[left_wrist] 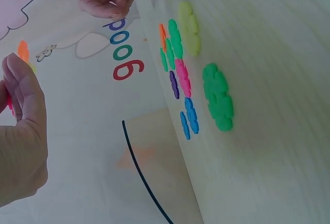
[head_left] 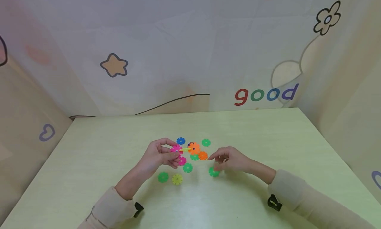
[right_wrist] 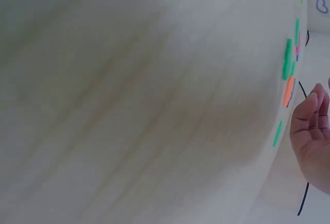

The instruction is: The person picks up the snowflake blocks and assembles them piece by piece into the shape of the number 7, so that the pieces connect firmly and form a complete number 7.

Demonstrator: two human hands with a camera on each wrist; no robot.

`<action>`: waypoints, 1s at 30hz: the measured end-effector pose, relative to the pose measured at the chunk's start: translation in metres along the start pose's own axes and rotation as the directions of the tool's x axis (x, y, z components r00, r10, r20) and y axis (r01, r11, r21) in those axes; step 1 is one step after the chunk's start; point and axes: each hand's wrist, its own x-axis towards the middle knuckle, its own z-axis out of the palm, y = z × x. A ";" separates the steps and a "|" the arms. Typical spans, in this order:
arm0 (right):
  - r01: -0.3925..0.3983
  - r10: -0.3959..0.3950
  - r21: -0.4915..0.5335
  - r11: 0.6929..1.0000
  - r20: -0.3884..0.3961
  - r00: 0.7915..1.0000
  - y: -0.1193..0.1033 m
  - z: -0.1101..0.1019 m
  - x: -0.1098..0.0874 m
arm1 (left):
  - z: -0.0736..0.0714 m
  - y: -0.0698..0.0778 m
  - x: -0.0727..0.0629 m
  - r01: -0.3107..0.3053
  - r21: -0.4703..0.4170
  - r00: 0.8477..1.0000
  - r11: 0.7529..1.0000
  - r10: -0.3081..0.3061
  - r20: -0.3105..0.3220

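Note:
In the head view my left hand (head_left: 156,156) pinches a pink notched plastic disc (head_left: 175,148) between thumb and fingers. A yellow disc (head_left: 185,149), seen edge-on, joins it to an orange disc (head_left: 194,148), so the linked pieces hang above the table. My right hand (head_left: 233,160) hovers to the right with loosely bent fingers and nothing visible in them. Closest to its fingertips are a loose orange disc (head_left: 203,155) and a green disc (head_left: 213,172) on the table. The left wrist view shows only slivers of the held pieces past the left hand.
Several more discs lie around the hands: a blue disc (head_left: 180,141), a green disc (head_left: 206,142), a pink disc (head_left: 182,161), a yellow disc (head_left: 177,179) and a purple disc (left_wrist: 174,84). Behind the pale table (head_left: 253,126) hangs a printed cloth (head_left: 178,57).

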 end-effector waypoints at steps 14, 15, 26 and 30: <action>0.027 -0.021 -0.058 0.998 0.092 0.996 0.020 -0.002 0.003 | 0.001 -0.001 0.001 0.008 0.008 1.000 1.000 -0.008 0.007; 0.039 -0.032 -0.067 0.997 0.102 0.994 0.021 -0.002 0.003 | 0.001 -0.001 0.001 0.009 0.009 1.000 1.000 -0.009 0.007; 0.107 -0.081 -0.213 0.971 0.126 0.989 0.024 0.000 0.005 | 0.000 0.001 0.000 0.014 0.005 1.000 1.000 -0.014 0.003; 0.080 -0.056 -0.229 0.970 0.113 0.992 0.023 0.003 0.006 | 0.000 0.001 -0.001 0.034 0.013 0.999 0.999 -0.034 -0.011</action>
